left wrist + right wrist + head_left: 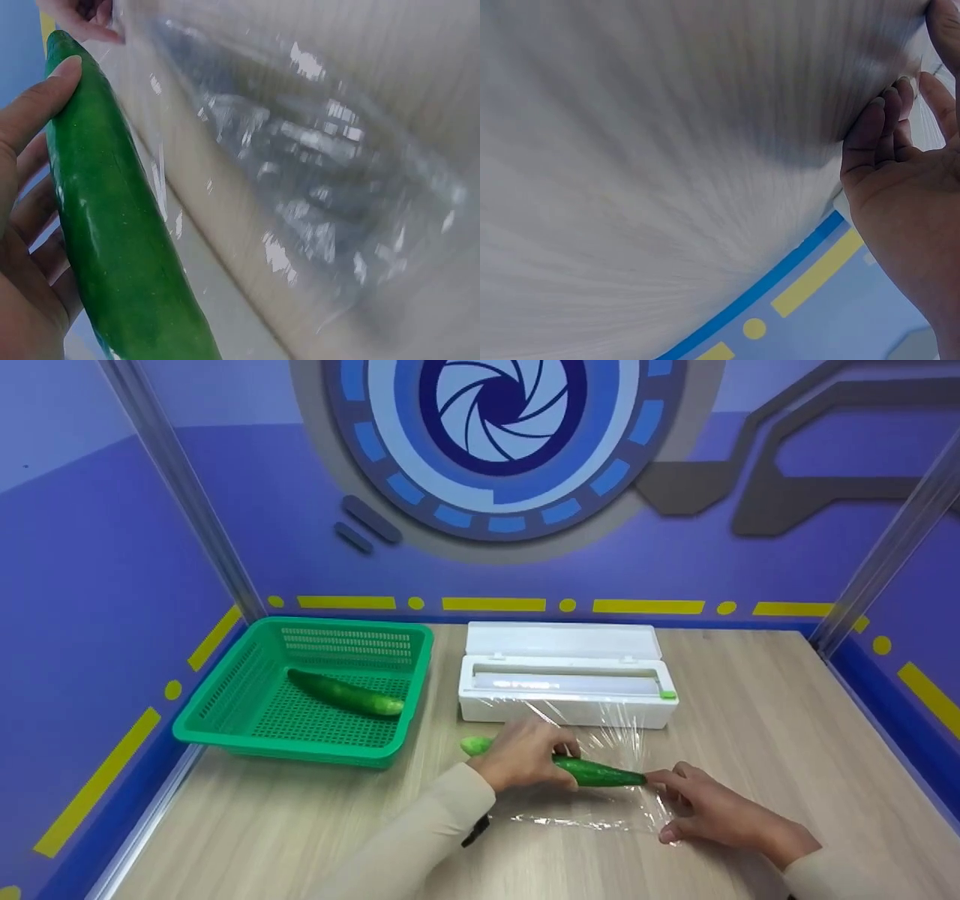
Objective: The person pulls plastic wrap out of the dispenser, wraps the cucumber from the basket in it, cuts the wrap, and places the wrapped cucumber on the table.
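Located one cucumber [600,773] in the grip of the left hand [529,754], just in front of the white dispenser box [562,712]. Noted left thumb pressed on one side and left fingers bent round the opposite side, slightly spread in the left wrist view. Recorded pale end protruding past the left hand, dark end pointing toward the right hand [712,814]. Found right index finger extended to that dark tip, apparently touching; right thumb lower, apart from the index. Cannot confirm any pinch by the right hand on the clear film [555,820]. Observed film drawn from the box and spread on the tabletop [750,697] about the cucumber; unable to determine layering there. Logged second cucumber [345,695] inside the green basket [285,745], well apart from both hands.
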A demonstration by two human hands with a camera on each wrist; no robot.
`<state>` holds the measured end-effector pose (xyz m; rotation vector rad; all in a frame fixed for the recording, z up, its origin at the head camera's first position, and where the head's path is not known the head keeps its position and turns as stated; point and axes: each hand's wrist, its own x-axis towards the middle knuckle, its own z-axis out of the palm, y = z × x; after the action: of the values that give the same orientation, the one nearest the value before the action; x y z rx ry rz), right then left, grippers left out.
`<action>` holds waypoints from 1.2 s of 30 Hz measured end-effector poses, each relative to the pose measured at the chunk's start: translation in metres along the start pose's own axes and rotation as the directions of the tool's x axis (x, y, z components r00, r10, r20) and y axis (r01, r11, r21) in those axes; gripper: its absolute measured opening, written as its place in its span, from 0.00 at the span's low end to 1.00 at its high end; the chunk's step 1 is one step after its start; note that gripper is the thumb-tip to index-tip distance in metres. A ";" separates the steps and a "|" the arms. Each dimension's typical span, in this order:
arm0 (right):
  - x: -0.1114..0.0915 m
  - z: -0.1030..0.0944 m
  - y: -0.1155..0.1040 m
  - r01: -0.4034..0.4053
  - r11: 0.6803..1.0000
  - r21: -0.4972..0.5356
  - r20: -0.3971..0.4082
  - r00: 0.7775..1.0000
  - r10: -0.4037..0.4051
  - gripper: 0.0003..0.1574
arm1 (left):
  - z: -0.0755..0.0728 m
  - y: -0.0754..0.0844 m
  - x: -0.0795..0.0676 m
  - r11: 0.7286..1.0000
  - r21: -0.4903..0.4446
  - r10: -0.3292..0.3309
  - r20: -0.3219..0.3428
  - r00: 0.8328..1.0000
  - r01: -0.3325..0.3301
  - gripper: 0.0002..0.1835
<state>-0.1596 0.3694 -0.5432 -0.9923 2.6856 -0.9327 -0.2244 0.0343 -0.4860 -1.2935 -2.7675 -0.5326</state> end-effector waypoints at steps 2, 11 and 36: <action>0.000 -0.001 -0.001 -0.011 1.000 0.008 0.009 1.000 0.011 0.45 | 0.005 0.002 0.001 1.000 -0.005 -0.006 0.005 1.000 0.006 0.19; 0.000 -0.003 -0.003 -0.113 0.993 0.027 0.081 0.991 0.110 0.49 | 0.022 0.008 0.005 1.000 -0.021 0.013 -0.010 1.000 -0.013 0.18; -0.001 -0.002 -0.003 -0.089 0.996 0.029 0.058 0.995 0.087 0.48 | 0.037 0.014 0.013 1.000 -0.005 0.020 0.048 0.999 -0.020 0.19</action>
<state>-0.1584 0.3692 -0.5398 -0.8726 2.6364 -0.9130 -0.2184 0.0638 -0.5147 -1.3513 -2.7895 -0.5134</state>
